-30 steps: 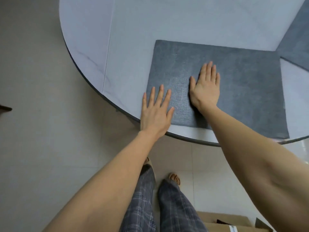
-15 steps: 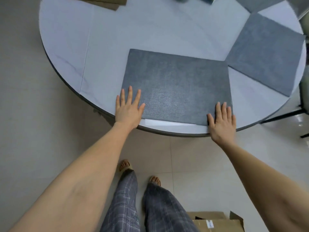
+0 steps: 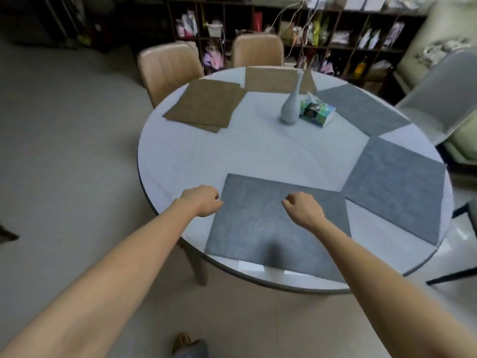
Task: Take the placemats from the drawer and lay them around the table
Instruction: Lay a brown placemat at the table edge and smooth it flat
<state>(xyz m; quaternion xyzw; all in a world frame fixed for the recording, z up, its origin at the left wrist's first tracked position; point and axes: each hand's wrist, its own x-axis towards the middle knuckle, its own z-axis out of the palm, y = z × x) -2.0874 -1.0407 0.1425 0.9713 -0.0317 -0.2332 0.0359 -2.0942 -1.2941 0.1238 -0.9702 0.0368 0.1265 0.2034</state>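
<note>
A round white table carries several placemats around its rim. The nearest grey placemat lies flat at the front edge. My left hand hangs over its left edge, fingers loosely curled and holding nothing. Above the mat's middle, my right hand is also loosely curled and holds nothing. A second grey placemat lies to the right and a third grey placemat at the far right. Brown placemats overlap at the far left, and another brown placemat lies at the back.
A pale vase and a tissue pack stand near the table's middle. Two tan chairs sit behind the table, with a pale chair at the right. Cluttered dark shelves line the back wall.
Both hands have lifted off the nearest grey placemat, and their fingers went from flat to loosely curled. The view has tilted up, so the whole table now shows.
</note>
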